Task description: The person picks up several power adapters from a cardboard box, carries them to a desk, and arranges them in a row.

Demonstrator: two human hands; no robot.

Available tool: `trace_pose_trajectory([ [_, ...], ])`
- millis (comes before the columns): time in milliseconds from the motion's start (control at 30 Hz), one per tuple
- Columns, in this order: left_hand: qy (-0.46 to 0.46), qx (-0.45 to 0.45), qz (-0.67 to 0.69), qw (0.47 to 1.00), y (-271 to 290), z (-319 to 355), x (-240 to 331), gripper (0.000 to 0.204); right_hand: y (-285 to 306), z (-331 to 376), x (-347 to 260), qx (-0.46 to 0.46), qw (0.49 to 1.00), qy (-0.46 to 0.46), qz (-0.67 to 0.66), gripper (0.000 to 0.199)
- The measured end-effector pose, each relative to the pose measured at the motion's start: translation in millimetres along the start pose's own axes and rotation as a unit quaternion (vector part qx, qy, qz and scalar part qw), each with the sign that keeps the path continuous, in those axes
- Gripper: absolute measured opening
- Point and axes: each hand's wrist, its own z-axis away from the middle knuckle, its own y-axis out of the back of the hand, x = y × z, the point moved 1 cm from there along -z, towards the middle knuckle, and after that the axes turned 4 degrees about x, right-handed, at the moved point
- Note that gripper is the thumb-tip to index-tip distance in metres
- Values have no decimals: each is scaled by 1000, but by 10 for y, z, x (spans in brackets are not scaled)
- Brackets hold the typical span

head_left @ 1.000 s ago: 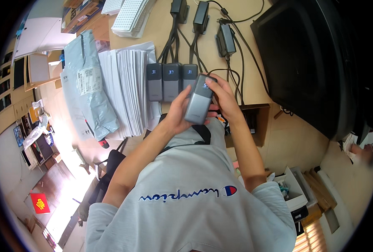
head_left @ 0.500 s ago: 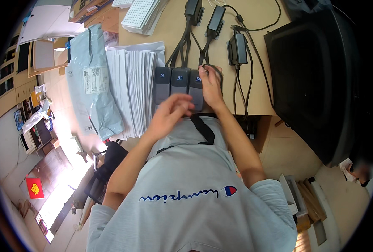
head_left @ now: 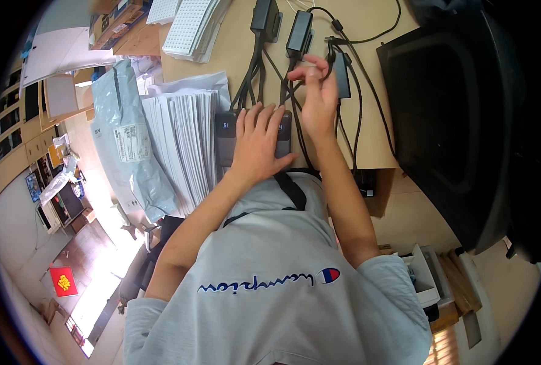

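Note:
My left hand [head_left: 258, 137] lies flat with spread fingers across a row of dark grey power banks [head_left: 224, 145], small lit displays at their far ends. It covers most of the middle one. Black cables [head_left: 244, 85] run from the far ends of the power banks to black adapter blocks [head_left: 299, 35]. Raised over the desk, my right hand [head_left: 320, 103] has curled fingers around a thin black cable [head_left: 330, 68]. That hand partly hides another adapter block [head_left: 343, 79] just to its right.
Left of the power banks stands a thick stack of white paper sheets [head_left: 182, 137], with a grey plastic mailing bag [head_left: 121, 115] beside it. White perforated sheets [head_left: 191, 27] lie at the desk's far left. A large black monitor [head_left: 447, 121] blocks the right side.
My left hand has come down onto the power banks, fingers spreading. My right hand has moved away from the rightmost power bank, up and farther across the desk, with a cable in its fingers.

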Motion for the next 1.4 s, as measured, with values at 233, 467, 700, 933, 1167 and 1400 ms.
trace_pose_trajectory([
  [233,22,-17,1,1000,-22,-34,42,92,1,-391,16,69,972,-128,-184,33],
  [467,7,41,81,996,65,-171,-104,76,209,-573,257,96,980,-114,-128,25],
  [700,-75,102,63,990,181,-1306,-497,50,110,-290,754,97,953,-246,-145,17],
  [933,-201,53,-141,968,-80,-1949,-679,92,-72,-340,981,166,949,-259,-69,23],
  [1167,-137,-41,-89,986,5,-1947,-570,83,-150,-322,1016,220,949,-225,6,18],
  [1400,-99,-85,-84,988,150,-1919,-442,80,-161,-328,1025,210,955,-209,2,15],
])
